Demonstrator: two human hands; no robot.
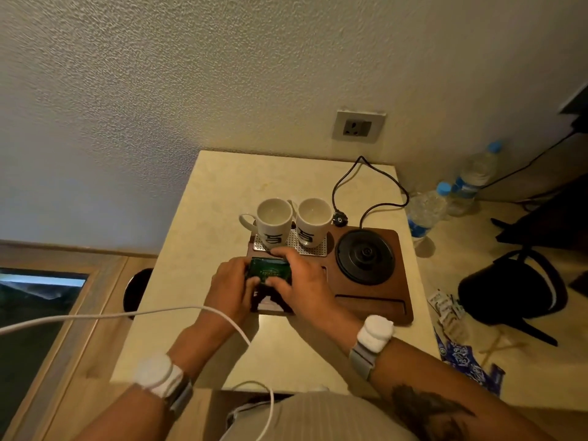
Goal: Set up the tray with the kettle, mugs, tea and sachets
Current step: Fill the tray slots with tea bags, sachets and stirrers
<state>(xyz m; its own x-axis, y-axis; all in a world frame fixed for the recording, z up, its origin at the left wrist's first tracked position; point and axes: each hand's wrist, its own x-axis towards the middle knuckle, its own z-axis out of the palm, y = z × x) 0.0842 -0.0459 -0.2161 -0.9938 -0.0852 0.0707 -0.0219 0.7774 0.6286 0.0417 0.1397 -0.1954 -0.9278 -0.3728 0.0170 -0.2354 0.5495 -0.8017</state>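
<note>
Gripping a green tea packet (269, 270) between them, both hands, left (234, 289) and right (297, 281), hold it over the tray's (375, 297) front-left corner, just before the mugs (275, 218).

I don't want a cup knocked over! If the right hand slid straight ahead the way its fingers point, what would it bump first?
Probably the left mug: the right hand, holding the green packet, points up-left toward it. Depth is hard to judge.

Dim warm indoor light, soft shadows under the hands, wide-angle bending at edges, slightly soft focus
</note>
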